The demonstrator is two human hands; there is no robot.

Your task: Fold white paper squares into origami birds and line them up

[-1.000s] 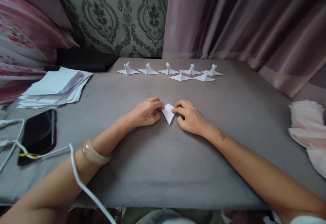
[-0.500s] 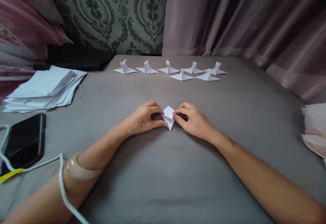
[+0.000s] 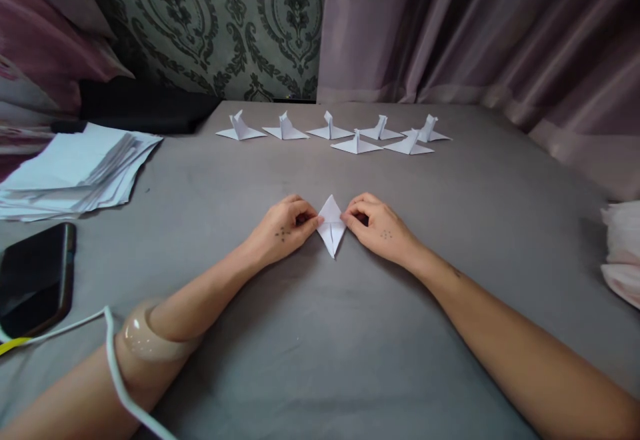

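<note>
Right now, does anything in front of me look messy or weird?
The paper stack at the left looks askew: its sheets stick out unevenly. A white cable also crosses in front of the left arm, which looks awkward. The folded paper looks neat; nothing seems spilled.

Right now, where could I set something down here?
Bare grey cloth lies between the left forearm and right forearm, on the near side of the folded paper; more lies between the right forearm and the curtain. Crowded: toward the far edge, with seven paper shapes, and leftward, with the paper stack, phone and cable.
</note>
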